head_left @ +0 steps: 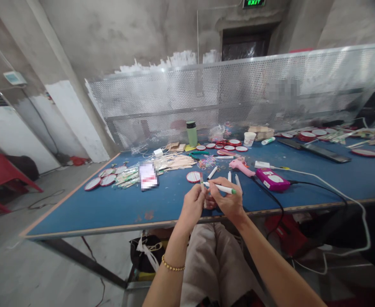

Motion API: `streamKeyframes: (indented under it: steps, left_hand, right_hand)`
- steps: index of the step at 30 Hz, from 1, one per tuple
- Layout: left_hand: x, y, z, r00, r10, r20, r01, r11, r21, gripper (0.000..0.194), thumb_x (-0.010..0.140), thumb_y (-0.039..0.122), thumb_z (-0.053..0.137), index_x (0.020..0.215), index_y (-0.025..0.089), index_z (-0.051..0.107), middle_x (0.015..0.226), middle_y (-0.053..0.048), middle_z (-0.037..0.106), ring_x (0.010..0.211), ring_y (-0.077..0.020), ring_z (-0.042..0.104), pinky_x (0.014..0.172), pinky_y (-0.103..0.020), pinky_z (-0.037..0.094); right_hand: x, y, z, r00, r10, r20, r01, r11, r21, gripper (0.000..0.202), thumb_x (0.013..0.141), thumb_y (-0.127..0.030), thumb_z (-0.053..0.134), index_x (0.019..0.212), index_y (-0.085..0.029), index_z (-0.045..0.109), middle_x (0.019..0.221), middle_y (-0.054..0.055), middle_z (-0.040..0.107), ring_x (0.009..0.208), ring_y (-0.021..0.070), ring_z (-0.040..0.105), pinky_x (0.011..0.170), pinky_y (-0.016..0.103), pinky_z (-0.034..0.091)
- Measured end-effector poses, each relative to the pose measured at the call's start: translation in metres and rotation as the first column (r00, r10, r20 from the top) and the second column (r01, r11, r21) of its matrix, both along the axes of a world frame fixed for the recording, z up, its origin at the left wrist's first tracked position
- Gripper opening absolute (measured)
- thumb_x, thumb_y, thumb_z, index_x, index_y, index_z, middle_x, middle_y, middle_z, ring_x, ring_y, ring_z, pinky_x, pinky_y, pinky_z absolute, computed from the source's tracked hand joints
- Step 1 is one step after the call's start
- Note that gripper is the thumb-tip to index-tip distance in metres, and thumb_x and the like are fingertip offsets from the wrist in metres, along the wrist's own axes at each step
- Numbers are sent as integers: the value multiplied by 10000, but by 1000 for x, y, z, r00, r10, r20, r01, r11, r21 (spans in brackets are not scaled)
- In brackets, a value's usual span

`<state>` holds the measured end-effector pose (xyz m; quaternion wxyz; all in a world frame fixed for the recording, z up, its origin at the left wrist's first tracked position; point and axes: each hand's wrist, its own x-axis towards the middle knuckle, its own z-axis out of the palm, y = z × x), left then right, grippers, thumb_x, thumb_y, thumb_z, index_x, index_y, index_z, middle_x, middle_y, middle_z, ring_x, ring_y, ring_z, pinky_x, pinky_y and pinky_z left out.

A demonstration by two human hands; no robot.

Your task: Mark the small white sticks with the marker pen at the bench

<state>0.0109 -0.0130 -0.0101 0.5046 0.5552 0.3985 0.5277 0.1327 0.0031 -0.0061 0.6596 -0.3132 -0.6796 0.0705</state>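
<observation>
My left hand [194, 204] is closed on a narrow wooden stick [202, 181] held upright near the front edge of the blue table [111, 211]. Between the fingers of my right hand [227, 199] is a white marker with a green end [222, 187], its tip pointing left at the stick. Just behind the hands lie a round white disc with a red rim [193, 177] and a white marker [212, 172]. More white pens [229, 177] lie right behind my right hand.
A pink glue gun [241, 167] and a magenta box [272, 179] with cables lie to the right. Left are a phone [148, 175], wooden sticks [177, 161] and rimmed discs [92, 183]. Behind stand a green bottle [191, 134], a paper cup [249, 139] and a perforated metal screen [162, 98].
</observation>
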Motion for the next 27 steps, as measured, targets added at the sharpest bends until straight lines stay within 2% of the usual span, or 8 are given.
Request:
streamKeyframes:
  steps: [12, 20, 27]
  left_hand:
    - [-1, -1, 1, 999, 18, -30, -17, 999, 43, 379, 781, 553, 609, 737, 201, 477, 579, 49, 562, 479, -109, 542, 511, -245, 487]
    - [-1, 1, -2, 1000, -2, 13, 2, 1000, -21, 432, 735, 603, 635, 822, 198, 513, 616, 33, 610, 506, -142, 602, 550, -298, 541]
    - [0, 0, -1, 1000, 2, 4, -2, 1000, -4, 434, 745, 608, 623, 801, 195, 504, 610, 38, 595, 504, -132, 590, 547, -286, 537]
  right_hand:
    - [-1, 0, 1, 999, 13, 30, -13, 1000, -5, 178, 865, -213, 552, 723, -185, 655, 634, 4, 659, 547, 116, 586, 553, 229, 485]
    - [0, 0, 0, 1000, -5, -4, 5, 1000, 31, 163, 860, -165, 549, 742, -188, 658, 648, 2, 663, 555, 116, 594, 557, 226, 482]
    - [-1, 0, 0, 1000, -4, 10, 3, 1000, 29, 158, 856, -157, 561, 734, -184, 659, 638, 0, 657, 540, 110, 583, 540, 220, 471]
